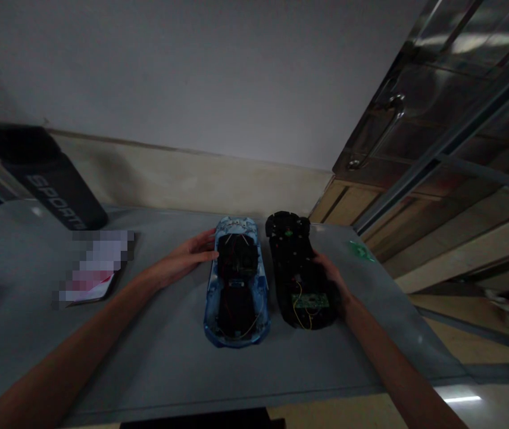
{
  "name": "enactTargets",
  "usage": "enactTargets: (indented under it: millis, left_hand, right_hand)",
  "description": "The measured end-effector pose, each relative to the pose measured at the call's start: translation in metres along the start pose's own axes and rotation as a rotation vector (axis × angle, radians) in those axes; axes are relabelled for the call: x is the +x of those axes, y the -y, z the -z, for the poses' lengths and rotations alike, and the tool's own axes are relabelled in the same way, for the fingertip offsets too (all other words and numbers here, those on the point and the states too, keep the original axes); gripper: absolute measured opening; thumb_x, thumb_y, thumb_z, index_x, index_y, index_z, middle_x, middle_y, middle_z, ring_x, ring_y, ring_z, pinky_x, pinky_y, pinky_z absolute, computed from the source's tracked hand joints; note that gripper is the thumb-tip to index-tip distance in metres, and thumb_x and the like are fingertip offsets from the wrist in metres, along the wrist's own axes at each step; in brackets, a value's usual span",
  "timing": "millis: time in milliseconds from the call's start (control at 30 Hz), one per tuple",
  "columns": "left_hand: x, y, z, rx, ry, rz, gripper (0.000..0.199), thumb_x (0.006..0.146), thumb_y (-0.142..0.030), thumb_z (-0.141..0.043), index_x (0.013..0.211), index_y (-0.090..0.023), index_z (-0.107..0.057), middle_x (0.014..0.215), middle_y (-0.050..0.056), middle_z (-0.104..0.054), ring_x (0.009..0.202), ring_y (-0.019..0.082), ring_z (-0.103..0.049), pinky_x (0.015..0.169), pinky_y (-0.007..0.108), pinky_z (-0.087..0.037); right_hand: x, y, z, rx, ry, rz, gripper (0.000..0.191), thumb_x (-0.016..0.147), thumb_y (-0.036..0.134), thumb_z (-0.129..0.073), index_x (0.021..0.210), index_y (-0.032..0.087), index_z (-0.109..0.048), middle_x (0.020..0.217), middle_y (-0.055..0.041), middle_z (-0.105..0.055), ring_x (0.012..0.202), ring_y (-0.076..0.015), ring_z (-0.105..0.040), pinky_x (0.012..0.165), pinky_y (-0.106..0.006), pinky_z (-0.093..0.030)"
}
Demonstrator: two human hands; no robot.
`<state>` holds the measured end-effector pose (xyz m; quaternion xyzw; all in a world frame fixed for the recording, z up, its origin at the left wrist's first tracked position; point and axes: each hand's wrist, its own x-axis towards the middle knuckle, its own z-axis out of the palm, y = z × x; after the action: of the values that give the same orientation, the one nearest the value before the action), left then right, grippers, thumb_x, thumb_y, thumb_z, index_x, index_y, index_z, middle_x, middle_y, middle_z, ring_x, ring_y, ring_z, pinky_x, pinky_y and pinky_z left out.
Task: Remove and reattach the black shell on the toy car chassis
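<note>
Left hand (pixel 189 255), spread: blue plastic car-shell (pixel 262 298). Right hand (pixel 331 271), grip unclear: black plastic chassis (pixel 289 262), three o'clock. If dragged, snaggable: thin yellow wire (pixel 295 307).

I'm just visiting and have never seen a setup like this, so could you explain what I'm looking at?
There is no machine here, only a person's two bare hands, seen in one picture from a head-worn camera looking forward and down. On the gray table lie two toy car parts. The left hand touches the side of a blue car body, hollow side up. The right hand is at the edge of a black chassis with a green circuit board. I can't tell how firmly either is held. A dark SPORT-marked container stands at left.
</note>
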<state>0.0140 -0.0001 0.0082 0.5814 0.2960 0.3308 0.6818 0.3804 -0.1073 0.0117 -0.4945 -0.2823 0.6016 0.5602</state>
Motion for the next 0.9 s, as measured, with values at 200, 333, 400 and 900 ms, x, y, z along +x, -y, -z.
enactTargets:
  millis: [200, 333, 400, 900]
  left_hand:
    - [-0.002, -0.003, -0.003, -0.008, -0.003, -0.002, 0.072, 0.086, -0.038, -0.093, 0.154, -0.034, -0.070, 0.168, 0.005, -0.067, 0.163, 0.038, -0.053, 0.138, 0.052, -0.036]
    - [-0.001, -0.002, -0.002, -0.007, 0.005, 0.004, 0.072, 0.086, -0.038, -0.093, 0.155, -0.034, -0.070, 0.170, 0.005, -0.064, 0.163, 0.037, -0.053, 0.139, 0.053, -0.034]
    - [0.000, -0.001, -0.001, -0.009, -0.001, 0.009, 0.075, 0.085, -0.038, -0.095, 0.155, -0.035, -0.069, 0.170, 0.005, -0.065, 0.163, 0.037, -0.053, 0.139, 0.053, -0.034]
    - [0.001, 0.003, 0.002, -0.013, -0.001, -0.008, 0.073, 0.086, -0.039, -0.095, 0.154, -0.033, -0.070, 0.167, 0.002, -0.067, 0.163, 0.039, -0.052, 0.138, 0.051, -0.036]
  right_hand:
    - [-0.001, 0.001, 0.000, -0.082, -0.039, -0.031, 0.044, 0.066, 0.040, -0.083, 0.109, 0.031, -0.083, 0.085, 0.0051, -0.086, 0.068, -0.0262, -0.080, 0.066, -0.035, -0.066]
    - [0.000, 0.002, 0.000, -0.100, -0.045, -0.027, 0.045, 0.066, 0.041, -0.081, 0.110, 0.033, -0.082, 0.087, 0.0061, -0.087, 0.070, -0.0260, -0.081, 0.069, -0.035, -0.067]
    - [0.000, 0.001, 0.000, -0.103, -0.043, -0.030, 0.046, 0.065, 0.040, -0.081, 0.110, 0.032, -0.081, 0.087, 0.0050, -0.087, 0.070, -0.0263, -0.081, 0.068, -0.035, -0.067]
    - [0.007, -0.004, 0.011, -0.081, 0.061, 0.034, 0.040, 0.075, 0.041, -0.082, 0.115, 0.034, -0.084, 0.100, -0.0001, -0.089, 0.080, -0.0279, -0.083, 0.075, -0.041, -0.070]
